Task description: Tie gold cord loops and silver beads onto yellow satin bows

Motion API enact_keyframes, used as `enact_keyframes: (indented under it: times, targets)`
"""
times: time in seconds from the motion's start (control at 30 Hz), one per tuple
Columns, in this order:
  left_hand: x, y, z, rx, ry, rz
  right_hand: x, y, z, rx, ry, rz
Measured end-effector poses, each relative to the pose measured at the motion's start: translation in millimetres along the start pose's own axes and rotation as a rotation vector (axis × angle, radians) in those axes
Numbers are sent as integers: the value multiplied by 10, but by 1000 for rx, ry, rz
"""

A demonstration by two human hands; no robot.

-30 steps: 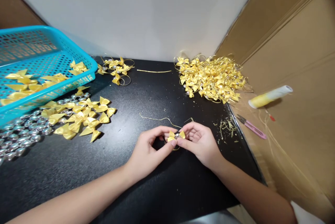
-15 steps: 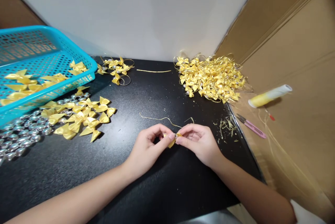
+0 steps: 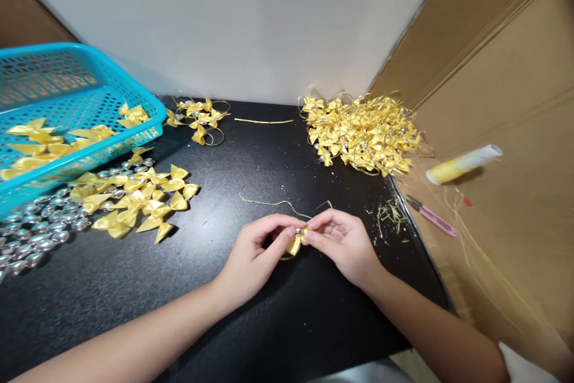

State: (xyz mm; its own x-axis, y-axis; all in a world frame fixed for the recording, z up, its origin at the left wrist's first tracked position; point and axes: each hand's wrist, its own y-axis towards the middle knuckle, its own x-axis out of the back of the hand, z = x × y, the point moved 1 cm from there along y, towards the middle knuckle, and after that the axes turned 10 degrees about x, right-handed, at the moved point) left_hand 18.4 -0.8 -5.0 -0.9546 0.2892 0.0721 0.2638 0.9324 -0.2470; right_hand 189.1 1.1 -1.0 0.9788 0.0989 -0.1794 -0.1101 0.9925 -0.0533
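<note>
Between my fingertips is a small yellow ribbon bow (image 3: 293,246) with a silver bead (image 3: 298,231) at its middle. My left hand (image 3: 264,245) pinches the bow's left side between thumb and fingers. From the right, my right hand (image 3: 337,242) pinches its other side. A bit of gold cord curves out below the bow, under my left thumb. Behind my hands a thin gold thread (image 3: 280,202) lies on the black table (image 3: 242,323), one end running in behind my fingers. A needle-like sliver shows near my right fingers, too fine to make out.
At the left, a turquoise basket (image 3: 159,126) holds yellow bows; loose bows (image 3: 152,207) and silver bead strings (image 3: 42,230) lie before it. Finished-looking bows with gold loops (image 3: 359,132) are heaped at back right. Pink thread snips (image 3: 437,220) and a thread spool (image 3: 464,164) lie beyond the table edge.
The bow has turned in my fingers, so its silver bead and lower loop now show, with gold cord beneath. My left fingers have straightened a little; both hands stay in place.
</note>
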Motion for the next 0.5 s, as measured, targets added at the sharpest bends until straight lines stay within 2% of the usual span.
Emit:
enact_keyframes:
  times: [0.3, 0.4, 0.5]
  targets:
    - [-16, -27, 37, -90, 75, -54, 25, 14, 10, 1, -43, -23]
    - [-11, -14, 51, -162, 101, -72, 38, 20, 3, 0, -36, -28]
    - [4, -3, 35, -227, 121, -157, 44, 23, -1, -10, -28, -28]
